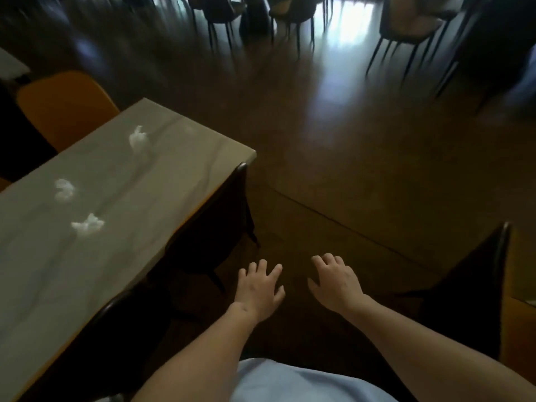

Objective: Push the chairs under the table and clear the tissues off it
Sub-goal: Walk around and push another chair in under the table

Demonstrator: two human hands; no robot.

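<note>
Hovering side by side over the dark floor, the left hand (259, 288) and the right hand (336, 281) both have loose, spread fingers and hold nothing, so each grip is open and empty.

Up and to the left of the left grip runs the pale surface (179, 146), and three crumpled tissues lie on it: the nearest tissue (88, 224), the middle tissue (64, 189) beyond it, and the far tissue (138, 138) towards the far end. All are well apart from either grip.

Two dark chairs (240, 181) look already tucked against the near edge, just left of the left grip, with only their backs showing. A dark chair back (490, 274) stands out on the floor to the right of the right grip, apart from the surface. An orange chair (62, 105) sits at the far side.

Judging by their look, the tissues are very light, soft and easily crushed; a gentle pinch anywhere on each wad should lift it. The chairs seem rigid and fairly heavy, best taken by the top rail of the back and slid along the smooth floor.

No bin, box or other container is in view.
</note>
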